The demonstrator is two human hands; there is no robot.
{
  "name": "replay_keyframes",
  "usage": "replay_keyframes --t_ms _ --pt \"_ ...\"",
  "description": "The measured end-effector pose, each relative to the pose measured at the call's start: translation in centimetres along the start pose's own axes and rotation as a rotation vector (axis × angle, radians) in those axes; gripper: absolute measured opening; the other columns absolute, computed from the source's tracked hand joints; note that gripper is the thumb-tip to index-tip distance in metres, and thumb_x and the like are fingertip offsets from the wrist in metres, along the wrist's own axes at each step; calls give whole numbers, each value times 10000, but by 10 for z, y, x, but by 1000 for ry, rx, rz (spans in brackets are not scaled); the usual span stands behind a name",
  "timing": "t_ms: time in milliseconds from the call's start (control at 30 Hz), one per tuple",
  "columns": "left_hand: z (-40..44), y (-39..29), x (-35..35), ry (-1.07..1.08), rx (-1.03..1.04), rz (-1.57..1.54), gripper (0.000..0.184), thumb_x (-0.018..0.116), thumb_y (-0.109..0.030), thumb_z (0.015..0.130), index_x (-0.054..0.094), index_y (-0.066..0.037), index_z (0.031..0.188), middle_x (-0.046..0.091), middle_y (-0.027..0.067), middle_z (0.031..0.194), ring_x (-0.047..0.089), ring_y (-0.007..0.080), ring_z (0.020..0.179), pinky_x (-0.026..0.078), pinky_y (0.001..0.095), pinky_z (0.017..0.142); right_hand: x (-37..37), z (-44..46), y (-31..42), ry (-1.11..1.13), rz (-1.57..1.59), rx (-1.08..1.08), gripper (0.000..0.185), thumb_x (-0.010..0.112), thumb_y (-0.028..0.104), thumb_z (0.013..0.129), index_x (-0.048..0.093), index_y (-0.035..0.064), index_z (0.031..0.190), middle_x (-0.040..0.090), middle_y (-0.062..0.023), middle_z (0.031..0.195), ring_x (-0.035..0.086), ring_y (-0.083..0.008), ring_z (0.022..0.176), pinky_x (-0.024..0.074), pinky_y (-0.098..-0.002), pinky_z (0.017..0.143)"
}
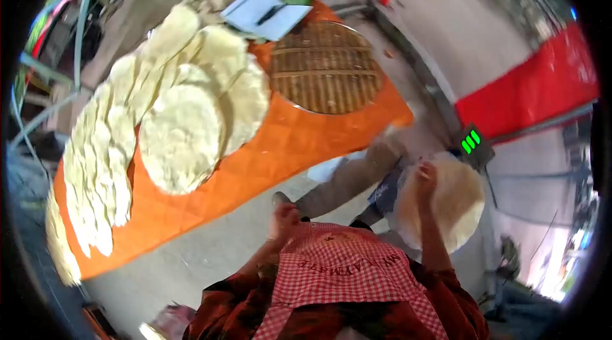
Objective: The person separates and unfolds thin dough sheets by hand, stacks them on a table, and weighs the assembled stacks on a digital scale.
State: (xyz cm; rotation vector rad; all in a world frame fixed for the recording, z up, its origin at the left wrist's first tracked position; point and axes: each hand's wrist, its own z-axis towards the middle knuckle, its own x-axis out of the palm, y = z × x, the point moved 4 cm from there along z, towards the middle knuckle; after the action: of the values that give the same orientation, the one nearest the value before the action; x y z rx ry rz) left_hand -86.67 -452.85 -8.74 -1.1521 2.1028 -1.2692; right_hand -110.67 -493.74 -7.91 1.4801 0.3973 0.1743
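Observation:
My left hand (285,219) is in front of the checked apron, beside the orange-covered table, with its fingers curled; whatever they may hold is too small to make out. On the right, my right hand (426,179) is over a large round pale flatbread (456,206), its fingers bent together. Thin, clear-looking film shows around the flatbread's left side. I cannot tell whether the fingers pinch the film or the bread's edge. Many similar flatbreads (182,139) lie piled and overlapping on the orange table cover (255,165).
A round slatted tray (325,69) lies on the table near an open notebook (245,12) with a dark pen. A display with green digits (470,142) stands just beyond the flatbread. Red cloth (529,88) hangs at right. Another person's leg (338,184) shows beside the table.

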Motion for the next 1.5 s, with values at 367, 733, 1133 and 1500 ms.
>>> replay_keyframes --t_ms 367,733,1133,1500 --pt "-17 -68 -251 -682 136 -692 231 552 -58 906 488 -2 1120 574 86 1019 587 165 881 506 298 757 568 -232 179 1340 -463 -1188 688 734 250 729 428 52 1312 395 -136 1385 327 -299 1329 268 -477 1068" --pt "25 -79 -328 -712 12 -967 172 587 -156 864 574 -28 978 610 60 882 616 186 787 489 317 706 606 -191 189 1268 -446 -1190 485 683 285 798 514 91 1209 469 -139 1320 417 -316 1271 337 -447 1044" --pt "55 -126 -335 -536 329 -686 423 591 -135 844 480 -41 1241 581 56 1076 602 169 873 523 287 605 666 -47 91 1123 -128 488 388 699 174 776 603 -39 1085 661 -164 1038 659 -274 881 532 -363 775" --pt "-25 -78 -403 -294 312 -1180 852 372 -723 863 248 -145 1476 310 118 1491 344 374 1322 341 581 1040 586 -220 202 1925 -235 276 144 607 172 907 626 33 939 673 -35 780 662 -133 724 513 -244 602"
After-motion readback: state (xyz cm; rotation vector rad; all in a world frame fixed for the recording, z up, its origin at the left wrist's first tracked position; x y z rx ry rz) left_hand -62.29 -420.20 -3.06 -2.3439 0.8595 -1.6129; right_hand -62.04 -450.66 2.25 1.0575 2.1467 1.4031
